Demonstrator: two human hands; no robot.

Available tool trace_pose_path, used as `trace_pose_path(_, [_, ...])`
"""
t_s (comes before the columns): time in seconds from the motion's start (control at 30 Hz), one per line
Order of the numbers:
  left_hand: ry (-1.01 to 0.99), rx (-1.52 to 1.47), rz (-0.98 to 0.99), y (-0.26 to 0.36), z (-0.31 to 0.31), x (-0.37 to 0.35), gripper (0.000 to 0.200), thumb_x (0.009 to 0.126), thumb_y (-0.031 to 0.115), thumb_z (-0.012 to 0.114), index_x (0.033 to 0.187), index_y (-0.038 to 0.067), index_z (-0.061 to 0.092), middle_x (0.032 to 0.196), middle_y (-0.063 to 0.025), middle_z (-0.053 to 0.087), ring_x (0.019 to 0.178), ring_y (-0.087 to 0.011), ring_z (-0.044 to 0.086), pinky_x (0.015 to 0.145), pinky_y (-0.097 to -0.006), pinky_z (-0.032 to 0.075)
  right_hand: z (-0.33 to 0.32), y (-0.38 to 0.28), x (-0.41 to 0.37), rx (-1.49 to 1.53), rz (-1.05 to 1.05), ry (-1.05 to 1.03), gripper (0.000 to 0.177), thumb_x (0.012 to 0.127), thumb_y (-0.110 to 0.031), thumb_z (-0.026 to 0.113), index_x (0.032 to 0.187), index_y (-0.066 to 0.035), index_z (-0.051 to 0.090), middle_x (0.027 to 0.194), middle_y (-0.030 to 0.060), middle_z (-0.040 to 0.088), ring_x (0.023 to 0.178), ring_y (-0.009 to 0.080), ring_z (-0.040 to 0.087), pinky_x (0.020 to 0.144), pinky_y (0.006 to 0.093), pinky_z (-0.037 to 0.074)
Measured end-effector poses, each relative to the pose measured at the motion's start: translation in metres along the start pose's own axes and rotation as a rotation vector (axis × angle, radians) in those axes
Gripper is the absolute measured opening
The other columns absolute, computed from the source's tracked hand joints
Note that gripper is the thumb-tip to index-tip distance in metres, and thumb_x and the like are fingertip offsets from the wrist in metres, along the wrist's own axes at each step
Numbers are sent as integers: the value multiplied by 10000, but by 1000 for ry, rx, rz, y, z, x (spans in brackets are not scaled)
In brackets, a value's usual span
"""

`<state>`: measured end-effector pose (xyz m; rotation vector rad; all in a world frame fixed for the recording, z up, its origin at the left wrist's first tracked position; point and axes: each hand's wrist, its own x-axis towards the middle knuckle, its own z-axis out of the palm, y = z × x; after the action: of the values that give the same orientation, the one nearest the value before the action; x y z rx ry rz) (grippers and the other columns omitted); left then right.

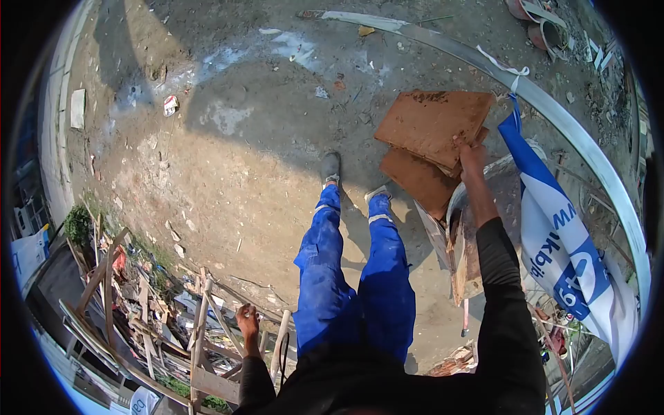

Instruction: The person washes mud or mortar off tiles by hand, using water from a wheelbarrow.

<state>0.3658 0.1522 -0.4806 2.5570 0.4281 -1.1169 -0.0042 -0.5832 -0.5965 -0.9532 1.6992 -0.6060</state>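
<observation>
Head cam: R hand (472, 158) tight on boards (434, 123), long axis crosswise, free end L; L hand (247, 321) curled, hold unclear.

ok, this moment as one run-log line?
right hand: gripping edge of brown boards | left hand: near wooden poles, nothing visible held | blue-white banner: right of boards

The right hand (472, 160) grips the edge of some reddish-brown boards (434, 124) — the upper one spreads out ahead of its fingers, another slants beneath. Just beside those fingers hangs a blue-and-white banner (564, 242), tied to a curved metal rail (553, 114). The left hand (247, 322), fingers curled — scrap wood (200, 332) lies near them.
</observation>
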Motion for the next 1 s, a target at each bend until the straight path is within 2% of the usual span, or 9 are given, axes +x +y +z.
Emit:
trace_pose_path(0.1, [-23, 364, 151, -63, -5, -21, 375, 893, 322, 704, 1188, 96, 658, 1079, -189, 616, 919, -346, 642, 794, -470, 516, 20, 43, 58, -295, -55, 75, 338, 864, -189, 760, 1080, 68, 721, 1002, 156, 748, 914, 217, 705, 840, 367, 527])
trace_pose_path(0.17, [-49, 320, 291, -105, -3, -29, 340, 895, 318, 682, 1162, 108, 674, 1029, -202, 632, 948, -406, 602, 842, -510, 478, 31, 75, 98, -323, -64, 160, 381, 839, -245, 790, 1070, 52, 734, 1008, 180, 749, 929, 255, 714, 851, 386, 525])
trace_pose_path(0.33, [-128, 345, 175, -127, 7, -42, 325, 891, 290, 689, 1154, 102, 657, 1003, -200, 653, 916, -391, 613, 796, -513, 494, 38, 108, 131, -356, -2, 215, 407, 828, -265, 803, 1090, 40, 736, 1001, 177, 748, 898, 264, 713, 841, 394, 522])
trace_pose_path(0.43, [-74, 297, 72, -104, 15, -50, 311, 893, 253, 697, 1152, 87, 651, 999, -212, 644, 949, -379, 618, 765, -500, 521, 33, 140, 142, -226, 16, 217, 403, 823, -262, 810, 1075, 45, 737, 976, 158, 749, 870, 241, 704, 814, 388, 524])
trace_pose_path(0.57, [-102, 279, 101, -62, 21, -49, 307, 905, 196, 711, 1179, 79, 637, 1088, -175, 603, 875, -317, 655, 617, -377, 569, 17, 167, 128, -228, 26, 247, 391, 821, -268, 815, 1043, 44, 737, 939, 147, 747, 842, 238, 697, 789, 390, 528])
trace_pose_path(0.6, [-150, 164, -60, -43, 23, -49, 328, 911, 213, 722, 1193, 75, 628, 1116, -140, 564, 824, -271, 659, 617, -333, 569, 14, 168, 129, -253, 28, 248, 387, 821, -279, 816, 1029, 38, 740, 923, 160, 744, 830, 257, 699, 789, 399, 531])
trace_pose_path(0.73, [-159, 166, -75, -10, 35, -37, 328, 928, 198, 701, 1219, 74, 614, 1113, -119, 537, 834, -250, 671, 610, -314, 562, 4, 168, 133, -578, 159, 262, 392, 818, -346, 821, 980, 4, 752, 905, 222, 727, 889, 353, 716, 835, 449, 537])
trace_pose_path(0.93, [-178, 88, 17, 26, 38, -19, 384, 926, 272, 705, 1265, 127, 593, 1138, -76, 503, 871, -265, 687, 636, -345, 542, 2, 129, 102, -637, 257, 252, 396, 821, -337, 814, 1022, -1, 754, 986, 207, 743, 953, 339, 723, 855, 444, 544])
trace_pose_path(1.0, [-169, 96, 12, 16, 25, -14, 418, 923, 304, 704, 1281, 124, 584, 1163, -89, 505, 877, -270, 692, 621, -340, 549, -17, 166, 115, -568, 232, 231, 401, 822, -330, 814, 1032, 6, 751, 1011, 205, 743, 970, 334, 721, 865, 437, 545])
